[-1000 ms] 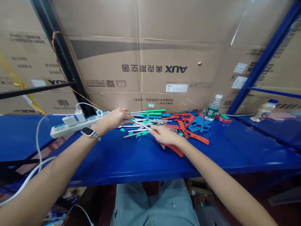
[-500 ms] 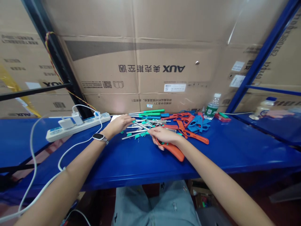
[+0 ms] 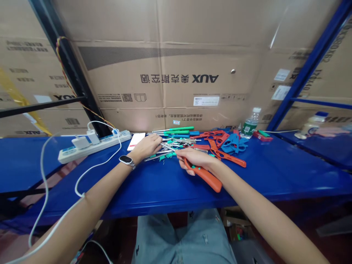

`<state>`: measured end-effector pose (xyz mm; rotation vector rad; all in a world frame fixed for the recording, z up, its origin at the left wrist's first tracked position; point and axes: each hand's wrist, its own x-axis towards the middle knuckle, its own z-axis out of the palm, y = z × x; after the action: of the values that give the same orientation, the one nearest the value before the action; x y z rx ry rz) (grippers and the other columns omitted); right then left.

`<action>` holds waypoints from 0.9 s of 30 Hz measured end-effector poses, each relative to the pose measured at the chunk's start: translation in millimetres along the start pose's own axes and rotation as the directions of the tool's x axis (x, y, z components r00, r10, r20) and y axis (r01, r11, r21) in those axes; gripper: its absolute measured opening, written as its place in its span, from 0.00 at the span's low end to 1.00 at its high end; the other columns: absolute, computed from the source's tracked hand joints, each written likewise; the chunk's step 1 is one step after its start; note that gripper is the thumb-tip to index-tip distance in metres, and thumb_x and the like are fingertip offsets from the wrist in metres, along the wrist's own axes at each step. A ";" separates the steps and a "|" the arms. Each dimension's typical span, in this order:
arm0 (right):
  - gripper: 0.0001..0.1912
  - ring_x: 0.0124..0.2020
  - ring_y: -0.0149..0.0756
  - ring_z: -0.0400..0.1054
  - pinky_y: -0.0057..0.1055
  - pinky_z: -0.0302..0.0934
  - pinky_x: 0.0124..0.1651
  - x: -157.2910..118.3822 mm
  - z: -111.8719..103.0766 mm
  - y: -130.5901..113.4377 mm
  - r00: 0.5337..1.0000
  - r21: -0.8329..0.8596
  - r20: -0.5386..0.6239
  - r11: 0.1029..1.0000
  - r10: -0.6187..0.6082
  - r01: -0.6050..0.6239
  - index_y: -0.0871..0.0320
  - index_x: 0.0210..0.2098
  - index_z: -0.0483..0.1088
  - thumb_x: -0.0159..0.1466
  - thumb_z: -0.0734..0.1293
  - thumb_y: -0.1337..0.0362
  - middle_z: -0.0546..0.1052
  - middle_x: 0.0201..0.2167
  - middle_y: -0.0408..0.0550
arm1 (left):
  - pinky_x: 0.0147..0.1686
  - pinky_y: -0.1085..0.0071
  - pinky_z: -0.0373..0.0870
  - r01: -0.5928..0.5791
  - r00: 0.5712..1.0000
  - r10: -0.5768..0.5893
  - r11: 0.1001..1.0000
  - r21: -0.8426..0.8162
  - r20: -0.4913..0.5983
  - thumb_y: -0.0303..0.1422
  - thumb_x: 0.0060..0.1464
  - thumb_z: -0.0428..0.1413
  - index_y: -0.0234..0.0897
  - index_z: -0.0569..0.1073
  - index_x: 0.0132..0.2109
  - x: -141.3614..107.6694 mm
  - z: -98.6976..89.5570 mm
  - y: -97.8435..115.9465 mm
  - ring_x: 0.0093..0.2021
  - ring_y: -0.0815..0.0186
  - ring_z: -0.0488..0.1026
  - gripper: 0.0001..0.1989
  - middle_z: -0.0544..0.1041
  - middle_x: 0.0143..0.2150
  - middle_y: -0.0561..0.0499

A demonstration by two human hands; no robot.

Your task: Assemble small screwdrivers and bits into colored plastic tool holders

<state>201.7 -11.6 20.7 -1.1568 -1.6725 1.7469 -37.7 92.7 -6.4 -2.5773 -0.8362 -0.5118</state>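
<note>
My right hand (image 3: pixel 194 158) is closed around the orange handle of a stick lighter (image 3: pixel 207 179), which slants down toward the table's front edge. From this hand its thin metal tube (image 3: pixel 168 147) points up and left. At the tube's far end my left hand (image 3: pixel 147 147), with a watch on the wrist, is closed and its fingers cover the tip. Behind and below both hands lies a pile of metal tubes and small green pieces (image 3: pixel 162 157). Red handle parts (image 3: pixel 232 159) and blue handle parts (image 3: pixel 233 143) lie to the right.
A white power strip (image 3: pixel 82 148) with plugs and a trailing cable lies left on the blue table (image 3: pixel 176 194). Near it is a white card (image 3: pixel 136 141). Green-handled sticks (image 3: pixel 178 128) lie at the back. A bottle (image 3: pixel 250 124) stands right, before a cardboard wall (image 3: pixel 176 55).
The left fingers have slid along the tube toward the right hand, and its green tip no longer shows. More of the white card is uncovered. The view has shifted slightly.
</note>
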 end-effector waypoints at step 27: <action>0.16 0.10 0.29 0.63 0.22 0.57 0.15 36.2 -10.9 0.2 0.968 0.106 -0.215 0.982 -0.131 0.156 0.57 0.36 0.66 0.75 0.55 0.58 0.68 0.13 0.37 | 0.50 0.55 0.64 0.158 0.986 -0.164 0.973 -0.169 -0.027 0.44 0.70 0.44 0.37 0.80 0.45 -4.1 10.7 0.5 0.48 0.52 0.68 0.23 0.74 0.47 0.40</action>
<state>190.9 23.7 12.2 -1.0925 -1.4669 1.5588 -38.2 95.3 -17.6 -2.6516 -1.0346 -0.7074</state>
